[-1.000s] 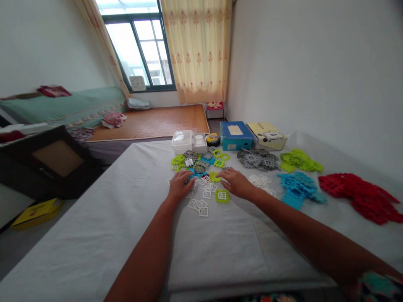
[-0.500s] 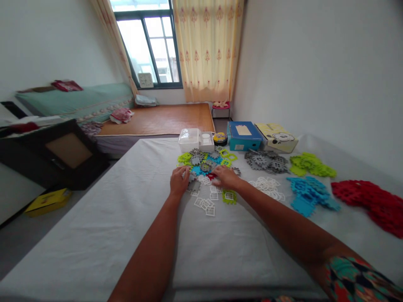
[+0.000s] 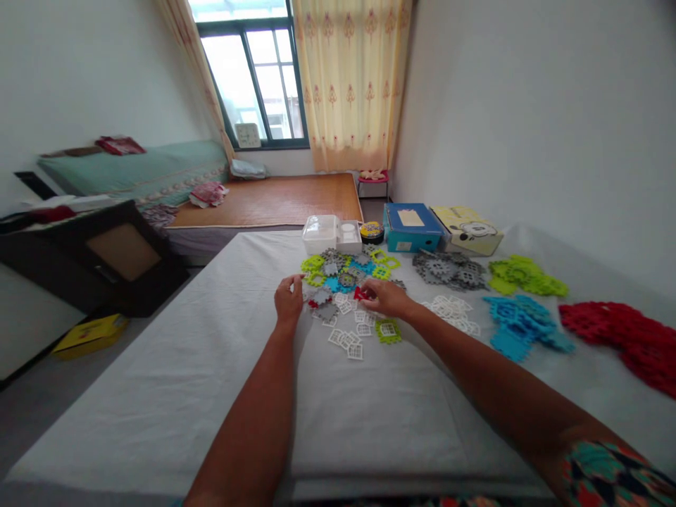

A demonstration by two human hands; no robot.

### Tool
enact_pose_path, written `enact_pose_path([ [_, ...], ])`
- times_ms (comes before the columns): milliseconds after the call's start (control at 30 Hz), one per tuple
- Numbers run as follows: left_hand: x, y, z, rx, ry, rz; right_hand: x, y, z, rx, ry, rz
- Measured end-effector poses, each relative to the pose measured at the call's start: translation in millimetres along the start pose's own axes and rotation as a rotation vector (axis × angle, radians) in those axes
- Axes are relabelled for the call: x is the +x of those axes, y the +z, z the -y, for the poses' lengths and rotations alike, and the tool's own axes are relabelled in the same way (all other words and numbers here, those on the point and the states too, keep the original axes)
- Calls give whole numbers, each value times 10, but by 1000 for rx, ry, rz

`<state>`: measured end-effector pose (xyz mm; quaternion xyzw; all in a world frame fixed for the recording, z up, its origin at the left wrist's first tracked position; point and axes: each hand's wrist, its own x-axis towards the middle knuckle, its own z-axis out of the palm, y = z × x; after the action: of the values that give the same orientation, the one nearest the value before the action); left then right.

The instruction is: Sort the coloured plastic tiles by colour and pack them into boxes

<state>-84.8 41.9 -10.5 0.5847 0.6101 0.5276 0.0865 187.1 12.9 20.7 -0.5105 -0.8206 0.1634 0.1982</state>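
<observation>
My right hand pinches a small red plastic building piece at the right side of a mixed pile. My left hand is at the pile's left edge, its fingers drawn together; whatever they may hold is too small to make out. Between the hands lie grey gear-edged pieces, lime green pieces, blue pieces and a red one under grey. White window-shaped pieces are scattered nearer me. One lies on a lime green piece.
Sorted heaps stand to the right: grey, lime green, white, blue and red. Behind the pile are a clear plastic box, a round tin, a blue box and a yellow box.
My left hand has moved left, away from the pile's middle, uncovering grey and red pieces. My right hand has drawn the red piece slightly right. The view has shifted a little.
</observation>
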Motion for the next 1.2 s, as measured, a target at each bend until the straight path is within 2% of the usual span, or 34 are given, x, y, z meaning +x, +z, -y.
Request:
enact_pose_path([
  [100, -6, 3, 31, -1, -57, 59, -103, -102, -89, 280, 53, -30],
  [200, -27, 25, 9, 43, -37, 133, -355, -287, -241, 352, 78, -93],
  [367, -22, 30, -26, 140, -2, 180, -1047, -772, -701, 238, 188, -319],
  [500, 11, 35, -27, 210, 26, 234, -1722, -1274, -1257, 107, 395, -608],
  [633, 23, 44, -43, 269, 37, 283, -2501, -1738, -1810, -162, 617, -867],
  [733, 24, 47, -46, 293, 30, 298, -3013, -1931, -2137, -376, 818, -905],
  [833, 28, 52, -25, 301, 37, 297, -3317, -2002, -2356, -459, 981, -817],
  [933, 39, 69, 11, 305, 33, 288, -3367, -2028, -2409, -477, 1002, -753],
  [1000, 42, 80, 11, 303, 28, 289, -3245, -2020, -2319, -524, 946, -809],
  [1100, 18, 73, -69, 275, 14, 292, -2812, -1887, -1982, -543, 699, -849],
  [1200, -17, 36, -198, 260, 36, 323, -2196, -1559, -1434, -409, 327, -688],
])
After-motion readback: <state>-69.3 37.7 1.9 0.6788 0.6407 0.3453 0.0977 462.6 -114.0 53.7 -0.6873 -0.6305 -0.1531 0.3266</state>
